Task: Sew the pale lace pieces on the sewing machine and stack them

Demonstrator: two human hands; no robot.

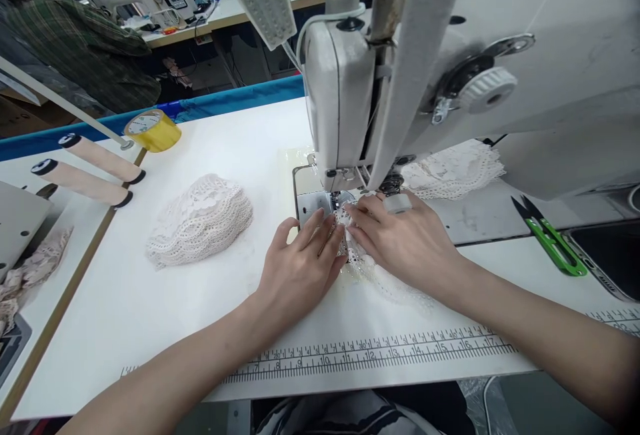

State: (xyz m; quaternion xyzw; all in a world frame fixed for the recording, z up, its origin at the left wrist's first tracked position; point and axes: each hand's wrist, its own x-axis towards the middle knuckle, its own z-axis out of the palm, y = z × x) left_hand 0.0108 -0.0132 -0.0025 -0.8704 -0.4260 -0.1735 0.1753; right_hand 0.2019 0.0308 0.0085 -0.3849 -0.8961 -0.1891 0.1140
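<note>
A piece of white lace [370, 268] lies under the needle area of the sewing machine [336, 108], its lower part spilling over the table towards me. My left hand [303, 265] rests at the left of the presser foot [335, 201], fingers stretched and slightly apart, the tips at the lace edge. On the other side, my right hand [400, 238] has its fingers bent and drawn together on the lace, thumb side hidden in part. A white band [397, 203] shows at one of its fingers. The needle tip is hard to make out.
Folded lace pieces [203, 221] lie at left, and more lace [453, 169] sits behind the needle head. Green thread snips [550, 235] and a phone [610, 255] are at right. Yellow tape [153, 130] and thread cones [83, 183] stand left. A person [75, 48] sits beyond.
</note>
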